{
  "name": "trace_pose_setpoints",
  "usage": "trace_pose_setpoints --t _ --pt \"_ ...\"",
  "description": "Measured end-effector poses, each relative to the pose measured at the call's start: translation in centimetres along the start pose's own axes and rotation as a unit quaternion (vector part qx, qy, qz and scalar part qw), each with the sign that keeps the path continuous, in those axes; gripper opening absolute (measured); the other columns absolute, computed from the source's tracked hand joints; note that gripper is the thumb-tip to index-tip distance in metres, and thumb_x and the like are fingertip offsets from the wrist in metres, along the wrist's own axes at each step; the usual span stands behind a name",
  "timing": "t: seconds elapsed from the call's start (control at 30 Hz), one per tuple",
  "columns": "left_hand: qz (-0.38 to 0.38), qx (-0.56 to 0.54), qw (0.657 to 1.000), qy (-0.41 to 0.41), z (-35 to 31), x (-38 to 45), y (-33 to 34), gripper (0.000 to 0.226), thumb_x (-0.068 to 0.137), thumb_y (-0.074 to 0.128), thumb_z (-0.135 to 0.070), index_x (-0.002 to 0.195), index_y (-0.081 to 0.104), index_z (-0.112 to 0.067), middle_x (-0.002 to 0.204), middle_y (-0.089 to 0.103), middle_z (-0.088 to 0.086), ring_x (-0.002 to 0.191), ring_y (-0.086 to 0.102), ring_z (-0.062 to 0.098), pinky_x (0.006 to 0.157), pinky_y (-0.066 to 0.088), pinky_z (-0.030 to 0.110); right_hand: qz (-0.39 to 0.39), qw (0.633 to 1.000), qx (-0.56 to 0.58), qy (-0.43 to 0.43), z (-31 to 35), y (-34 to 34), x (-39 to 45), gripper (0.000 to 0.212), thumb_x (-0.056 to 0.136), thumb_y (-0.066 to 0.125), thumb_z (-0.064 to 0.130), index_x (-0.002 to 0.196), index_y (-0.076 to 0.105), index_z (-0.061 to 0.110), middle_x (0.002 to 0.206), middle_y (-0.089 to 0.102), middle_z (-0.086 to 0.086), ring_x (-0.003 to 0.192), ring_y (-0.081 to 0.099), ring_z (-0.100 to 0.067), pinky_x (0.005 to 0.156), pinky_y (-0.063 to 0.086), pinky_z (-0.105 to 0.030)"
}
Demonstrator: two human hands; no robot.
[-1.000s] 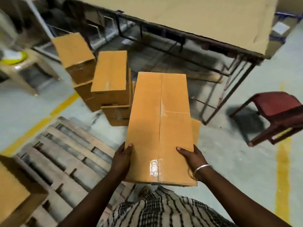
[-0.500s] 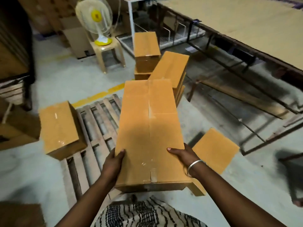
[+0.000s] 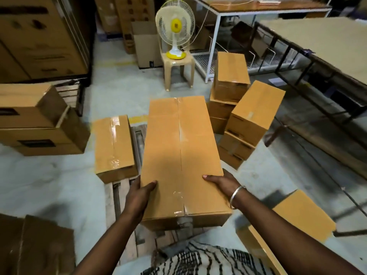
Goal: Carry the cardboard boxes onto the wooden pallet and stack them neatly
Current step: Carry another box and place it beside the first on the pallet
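Note:
I hold a long taped cardboard box (image 3: 180, 153) in front of me, above the wooden pallet (image 3: 119, 199). My left hand (image 3: 139, 193) grips its near left edge, thumb on top. My right hand (image 3: 222, 183), with a metal bangle on the wrist, grips the near right edge the same way. A second box (image 3: 113, 143) lies on the pallet just left of the carried one. Most of the pallet is hidden under the two boxes. Several more boxes (image 3: 246, 120) are stacked unevenly on the floor to the right.
Another box (image 3: 297, 217) lies on the floor at my right. Darker cartons (image 3: 37, 120) sit at the left and lower left. A fan (image 3: 174, 26) stands on a plastic stool (image 3: 177, 68) ahead. Metal-framed tables (image 3: 317, 46) run along the right.
I have turned left with the box, so the pallet and the box on it now lie straight below and ahead. Both hands keep the same grip.

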State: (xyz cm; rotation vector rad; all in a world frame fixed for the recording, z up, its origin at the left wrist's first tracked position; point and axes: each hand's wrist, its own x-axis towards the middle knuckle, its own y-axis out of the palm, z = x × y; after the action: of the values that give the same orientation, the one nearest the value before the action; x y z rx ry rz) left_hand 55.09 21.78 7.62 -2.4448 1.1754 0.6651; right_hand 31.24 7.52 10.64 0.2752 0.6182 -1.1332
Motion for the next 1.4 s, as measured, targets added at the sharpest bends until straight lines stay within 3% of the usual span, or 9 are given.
trace_pose_setpoints --t 0.23,0.4,0.5,0.73,0.87,0.93,1.0,1.2,1.4 --pt "-0.034 -0.039 0.998 0.032 -3.9 3.5 -3.6 0.05 0.086 0.07 -0.033 0.133 0.054 -0.032 0.115 0.065 -0.002 0.104 0.062 0.023 0.096 0.05 0.047 0.019 0.999 -0.025 -0.025 6.5 5.1 2.6 0.043 0.079 0.079 0.026 0.114 0.056 0.015 0.098 0.069 -0.002 0.084 0.067 -0.019 0.057 0.047 -0.026" --pt "-0.057 -0.046 0.997 0.031 -5.6 6.3 -3.4 0.069 0.069 0.069 -0.053 0.134 0.051 -0.039 0.123 0.064 -0.006 0.108 0.06 0.022 0.099 0.048 0.049 0.031 0.998 -0.04 -0.031 9.8 5.8 6.5 0.053 0.076 0.081 0.024 0.122 0.055 0.015 0.107 0.07 -0.007 0.09 0.069 -0.025 0.063 0.051 -0.03" --pt "-0.062 -0.049 0.997 0.026 -6.5 8.5 -2.4 0.065 0.068 0.068 -0.053 0.13 0.053 -0.038 0.123 0.063 -0.005 0.109 0.059 0.024 0.1 0.048 0.05 0.049 0.997 -0.058 -0.022 11.3 5.4 9.7 0.047 0.079 0.079 0.025 0.117 0.053 0.02 0.102 0.068 -0.004 0.088 0.067 -0.023 0.06 0.048 -0.03" --pt "-0.137 -0.048 0.989 -0.005 -8.6 17.7 3.7 0.043 0.087 0.069 -0.025 0.128 0.058 -0.023 0.116 0.067 0.0 0.101 0.062 0.022 0.085 0.05 0.037 0.117 0.989 -0.091 0.011 14.5 4.0 23.6 0.04 0.079 0.078 0.022 0.114 0.058 0.019 0.1 0.071 -0.009 0.085 0.068 -0.026 0.059 0.048 -0.028" --pt "-0.181 -0.035 0.982 -0.046 -9.7 25.8 8.3 0.035 0.084 0.07 -0.014 0.118 0.064 -0.022 0.103 0.072 -0.002 0.096 0.066 0.022 0.078 0.052 0.032 0.156 0.981 -0.112 0.037 15.5 3.3 35.7 0.067 0.057 0.089 0.027 0.117 0.061 0.015 0.101 0.073 -0.009 0.089 0.07 -0.031 0.076 0.057 -0.041" --pt "-0.204 -0.046 0.975 -0.079 -9.3 30.0 10.2 0.036 0.077 0.071 -0.024 0.113 0.066 -0.026 0.099 0.073 0.0 0.098 0.067 0.029 0.085 0.055 0.042 0.172 0.977 -0.115 0.054 15.6 3.2 41.2 0.083 0.044 0.091 0.032 0.119 0.061 0.014 0.102 0.074 -0.008 0.091 0.07 -0.031 0.081 0.058 -0.044" --pt "-0.205 -0.048 0.969 -0.126 -7.5 34.9 11.2 0.049 0.07 0.069 -0.033 0.118 0.063 -0.025 0.107 0.072 0.005 0.101 0.066 0.031 0.093 0.053 0.051 0.181 0.972 -0.129 0.076 15.1 3.6 46.5 0.09 0.038 0.092 0.035 0.12 0.06 0.015 0.104 0.073 -0.006 0.091 0.069 -0.028 0.078 0.058 -0.042" --pt "-0.172 0.026 0.975 -0.141 -0.4 48.1 11.0 0.072 0.07 0.067 -0.051 0.137 0.05 -0.033 0.119 0.068 0.001 0.107 0.064 0.027 0.096 0.049 0.054 0.178 0.974 -0.109 0.085 8.8 7.4 59.9 0.063 0.058 0.091 0.006 0.111 0.058 0.018 0.097 0.072 -0.001 0.081 0.07 -0.018 0.058 0.053 -0.023" --pt "-0.187 0.072 0.975 -0.1 5.2 59.2 8.8 0.055 0.093 0.064 -0.015 0.143 0.042 -0.023 0.127 0.055 -0.001 0.113 0.053 0.021 0.094 0.043 0.033 0.16 0.983 -0.074 0.044 -1.3 13.5 69.9 0.063 0.067 0.083 -0.005 0.123 0.058 0.014 0.108 0.071 -0.005 0.091 0.068 -0.02 0.071 0.054 -0.03"
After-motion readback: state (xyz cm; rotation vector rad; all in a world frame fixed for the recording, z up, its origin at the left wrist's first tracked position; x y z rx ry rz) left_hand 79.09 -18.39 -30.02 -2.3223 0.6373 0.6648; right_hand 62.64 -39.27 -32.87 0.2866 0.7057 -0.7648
